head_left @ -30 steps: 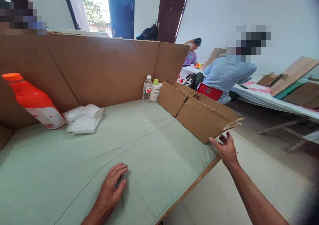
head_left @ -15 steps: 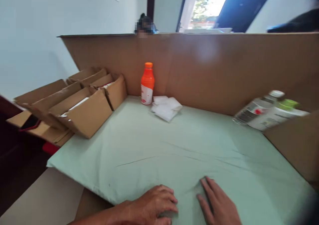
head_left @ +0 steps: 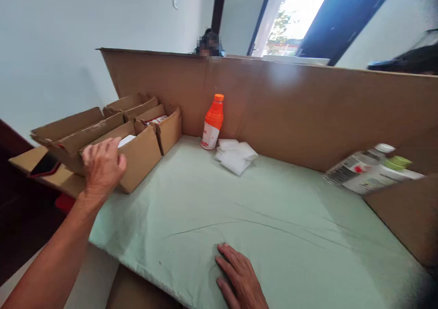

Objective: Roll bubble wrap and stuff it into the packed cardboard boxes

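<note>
The left hand bends its fingers over the open cardboard box at the table's left edge; whether they grip anything is hidden. The box looks light and fairly stiff, though its rim would probably buckle, so 2 opposite walls seem the surest hold. Part of a white item shows inside. Rightward come an orange bottle, pale packets, then the right hand, empty, fingers loosely spread over the green tabletop.
</note>
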The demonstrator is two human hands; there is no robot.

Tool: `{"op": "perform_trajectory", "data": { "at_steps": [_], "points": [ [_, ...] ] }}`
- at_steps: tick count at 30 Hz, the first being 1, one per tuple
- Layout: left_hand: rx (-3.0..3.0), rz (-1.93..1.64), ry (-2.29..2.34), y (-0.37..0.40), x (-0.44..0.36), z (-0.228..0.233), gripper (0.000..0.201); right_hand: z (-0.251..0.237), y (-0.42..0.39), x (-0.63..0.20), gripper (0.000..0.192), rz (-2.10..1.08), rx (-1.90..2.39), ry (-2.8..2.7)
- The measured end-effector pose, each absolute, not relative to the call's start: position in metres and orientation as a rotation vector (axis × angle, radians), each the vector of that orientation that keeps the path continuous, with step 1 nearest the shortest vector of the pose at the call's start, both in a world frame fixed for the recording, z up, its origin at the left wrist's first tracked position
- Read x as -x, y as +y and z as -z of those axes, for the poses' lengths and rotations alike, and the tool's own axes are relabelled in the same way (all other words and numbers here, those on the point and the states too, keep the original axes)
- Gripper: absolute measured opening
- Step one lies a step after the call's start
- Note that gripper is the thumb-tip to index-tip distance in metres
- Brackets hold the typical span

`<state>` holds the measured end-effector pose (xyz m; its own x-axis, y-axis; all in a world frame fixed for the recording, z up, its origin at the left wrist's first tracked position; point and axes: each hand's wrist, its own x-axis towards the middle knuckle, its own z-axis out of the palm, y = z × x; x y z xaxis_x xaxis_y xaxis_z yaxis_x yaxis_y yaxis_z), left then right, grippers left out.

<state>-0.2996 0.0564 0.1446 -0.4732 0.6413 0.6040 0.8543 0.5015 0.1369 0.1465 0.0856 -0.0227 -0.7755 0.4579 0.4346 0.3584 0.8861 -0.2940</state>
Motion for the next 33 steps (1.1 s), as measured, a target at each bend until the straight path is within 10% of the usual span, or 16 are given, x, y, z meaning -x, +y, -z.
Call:
{"op": "perform_trajectory", "data": {
  "at_steps": [16, 33],
  "points": [
    [2.09, 1.179, -1.536, 0.019, 0.191, -0.13, 0.055, 0.024, 0.08, -0.152, 0.058, -0.44, 0.88, -2.32],
    [1.537, 2.207, -2.634, 0.046, 0.179, 0.003, 0.073, -0.003, 0.142, -0.118, 0.07, -1.055, 1.027, -2.006]
  ]
}}
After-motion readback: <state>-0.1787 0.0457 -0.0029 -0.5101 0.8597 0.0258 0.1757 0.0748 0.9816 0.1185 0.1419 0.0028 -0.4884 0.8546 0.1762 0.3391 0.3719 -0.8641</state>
